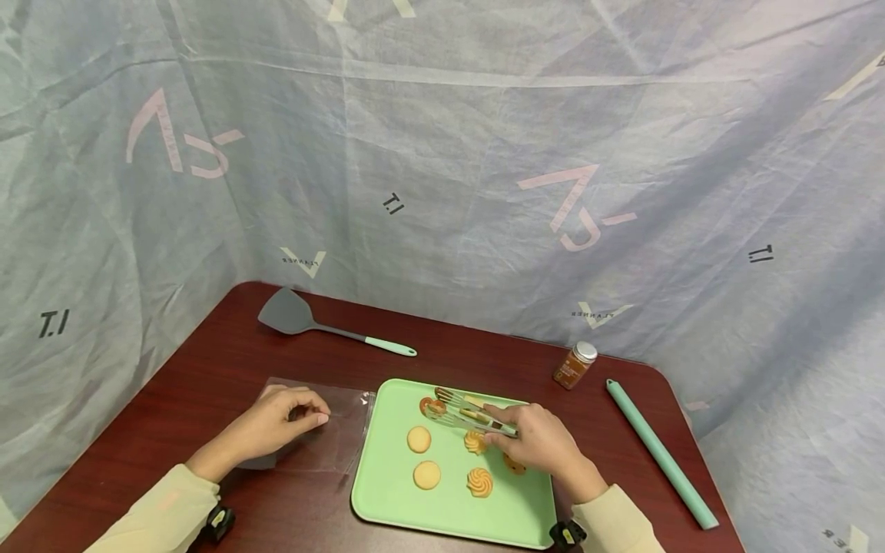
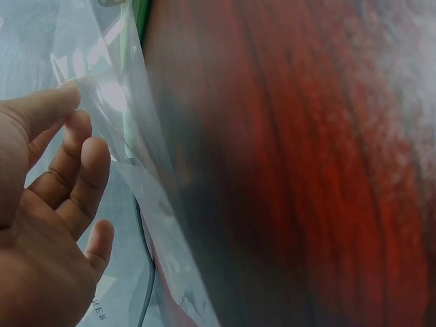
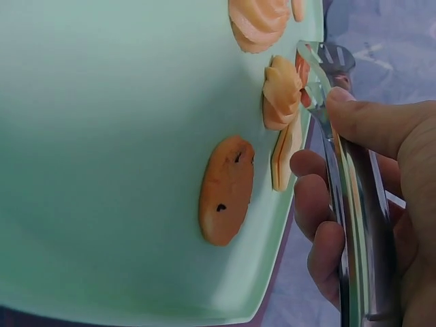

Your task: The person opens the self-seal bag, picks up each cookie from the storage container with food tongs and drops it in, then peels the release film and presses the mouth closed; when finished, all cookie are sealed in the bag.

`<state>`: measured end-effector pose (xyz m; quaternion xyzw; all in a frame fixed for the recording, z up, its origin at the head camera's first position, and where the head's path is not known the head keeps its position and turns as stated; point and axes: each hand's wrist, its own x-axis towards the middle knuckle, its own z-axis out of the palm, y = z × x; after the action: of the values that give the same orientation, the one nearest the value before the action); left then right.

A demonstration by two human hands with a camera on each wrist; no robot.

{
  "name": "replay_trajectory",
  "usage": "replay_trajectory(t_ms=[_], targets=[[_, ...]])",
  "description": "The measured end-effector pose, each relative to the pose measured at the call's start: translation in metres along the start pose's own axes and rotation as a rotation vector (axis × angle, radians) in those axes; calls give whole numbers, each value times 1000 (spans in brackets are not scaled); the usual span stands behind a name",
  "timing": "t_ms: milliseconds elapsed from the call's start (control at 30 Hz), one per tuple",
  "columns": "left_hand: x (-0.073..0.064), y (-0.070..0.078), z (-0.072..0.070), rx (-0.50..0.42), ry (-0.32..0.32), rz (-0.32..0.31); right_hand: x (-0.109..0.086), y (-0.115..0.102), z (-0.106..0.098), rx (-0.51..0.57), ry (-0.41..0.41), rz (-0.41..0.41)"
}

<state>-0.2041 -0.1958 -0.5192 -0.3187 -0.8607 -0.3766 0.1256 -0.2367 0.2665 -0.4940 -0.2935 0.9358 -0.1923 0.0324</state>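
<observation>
My right hand grips metal tongs, and their tips reach over a reddish-brown cookie in the tray's far left corner. The green tray also carries round plain cookies, swirled cookies and pale stick-shaped cookies. Partly under the right hand is a dark-flecked cookie, clearer in the right wrist view. Left of the tray, my left hand pinches a clear plastic bag between thumb and forefinger. The bag spreads over the table beneath that hand, its edge at the tray.
A grey spatula with a pale green handle lies at the back left. Behind the tray, to the right, stands a small brown jar with a silver lid. A teal stick lies along the table's right edge. Grey cloth hangs around the table.
</observation>
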Motion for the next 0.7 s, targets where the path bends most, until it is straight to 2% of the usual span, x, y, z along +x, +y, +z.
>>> replay_trajectory(t_ms=[467, 700], targets=[[1, -2, 1, -3, 10, 16, -2, -4, -1, -10, 44, -23], [2, -2, 0, 0, 6, 10, 1, -4, -2, 8, 33, -32]])
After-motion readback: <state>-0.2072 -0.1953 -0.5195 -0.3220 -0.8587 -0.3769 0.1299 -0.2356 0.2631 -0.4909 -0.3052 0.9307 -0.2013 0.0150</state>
